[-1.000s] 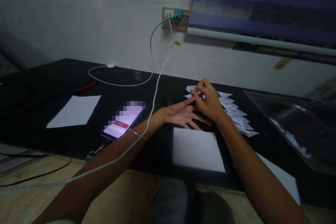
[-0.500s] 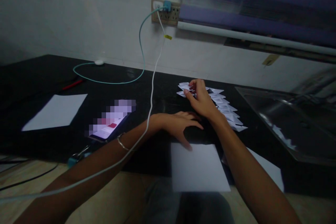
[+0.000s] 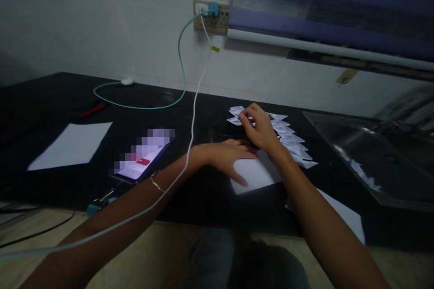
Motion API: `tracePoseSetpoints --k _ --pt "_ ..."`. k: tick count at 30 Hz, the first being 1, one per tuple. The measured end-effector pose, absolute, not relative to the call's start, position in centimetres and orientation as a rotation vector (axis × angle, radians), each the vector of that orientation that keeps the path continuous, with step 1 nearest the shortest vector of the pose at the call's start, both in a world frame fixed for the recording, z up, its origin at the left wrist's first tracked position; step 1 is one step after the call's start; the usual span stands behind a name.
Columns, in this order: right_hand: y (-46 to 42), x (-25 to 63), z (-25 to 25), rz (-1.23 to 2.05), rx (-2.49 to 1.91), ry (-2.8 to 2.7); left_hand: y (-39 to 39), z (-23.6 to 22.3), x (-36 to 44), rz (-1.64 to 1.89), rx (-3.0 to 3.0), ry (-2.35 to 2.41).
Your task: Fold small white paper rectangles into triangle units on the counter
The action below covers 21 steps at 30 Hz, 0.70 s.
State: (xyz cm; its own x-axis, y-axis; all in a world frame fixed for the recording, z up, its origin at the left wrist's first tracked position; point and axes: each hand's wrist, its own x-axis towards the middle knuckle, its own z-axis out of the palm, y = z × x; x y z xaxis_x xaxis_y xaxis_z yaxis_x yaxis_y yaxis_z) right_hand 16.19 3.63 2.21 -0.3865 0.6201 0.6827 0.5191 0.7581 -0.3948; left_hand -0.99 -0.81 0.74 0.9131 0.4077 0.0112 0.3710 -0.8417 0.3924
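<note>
My left hand (image 3: 228, 160), fingers spread and palm down, lies partly over a white sheet of paper (image 3: 259, 176) on the black counter. Its thumb rests across the sheet's left side. Just beyond, my right hand (image 3: 260, 127) hovers at a row of white folded paper pieces (image 3: 291, 139), its fingers curled and drawn together. Whether a folded piece is between those fingertips is hidden. Part of the row is covered by this hand. Under my right forearm, another white sheet (image 3: 342, 214) sticks out near the counter's front edge.
A phone (image 3: 144, 156) with a lit screen and a white sheet (image 3: 73, 146) lie to the left. A white cable (image 3: 194, 117) hangs from the wall socket (image 3: 217, 20) across my left forearm. A metal sink (image 3: 383, 158) is at the right.
The white sheet has moved from the counter's front edge, away from me, to lie under my left hand. My right hand's fingers have drawn closer together beside the folded pieces.
</note>
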Motion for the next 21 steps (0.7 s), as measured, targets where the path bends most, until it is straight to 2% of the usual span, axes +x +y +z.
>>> tracePoseSetpoints --k 4,10,16,21 --pt "3.6 16.2 2.1 0.144 -0.874 -2.064 -0.9 1.3 -1.0 0.119 2.636 0.590" --pt "3.6 16.4 2.0 0.134 -0.872 -2.073 -0.2 0.9 -1.5 0.329 2.457 0.436" --pt "3.7 16.8 2.3 0.139 -0.885 -1.997 -0.2 1.7 -2.3 0.453 2.263 0.559" --pt "3.3 17.3 3.3 0.403 -0.930 -1.886 1.5 1.2 -3.1 0.753 1.977 0.605"
